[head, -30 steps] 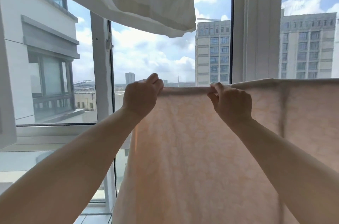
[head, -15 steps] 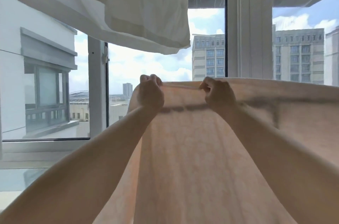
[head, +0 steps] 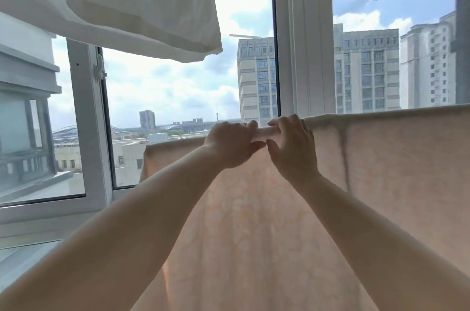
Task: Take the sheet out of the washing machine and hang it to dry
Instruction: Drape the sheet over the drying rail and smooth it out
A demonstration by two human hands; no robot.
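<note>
A pale peach sheet [head: 381, 170] with a faint leaf pattern hangs in front of me, its top fold running from the middle to the right edge at window height. What it hangs over is hidden by the cloth. My left hand [head: 230, 144] grips the top fold with curled fingers. My right hand [head: 292, 147] is close beside it, fingers hooked over the same fold and thumb spread below. The sheet's left end [head: 152, 158] droops a little lower than the fold at my hands.
A white cloth [head: 122, 2] hangs overhead at the upper left. White window frames [head: 302, 56] stand just behind the sheet, one sash [head: 89, 120] swung open at the left. Tall buildings [head: 366, 69] show outside.
My hands have come together on the top fold, now almost touching. The sheet's left end has spread further left past my left hand. My view has swung a little to the left.
</note>
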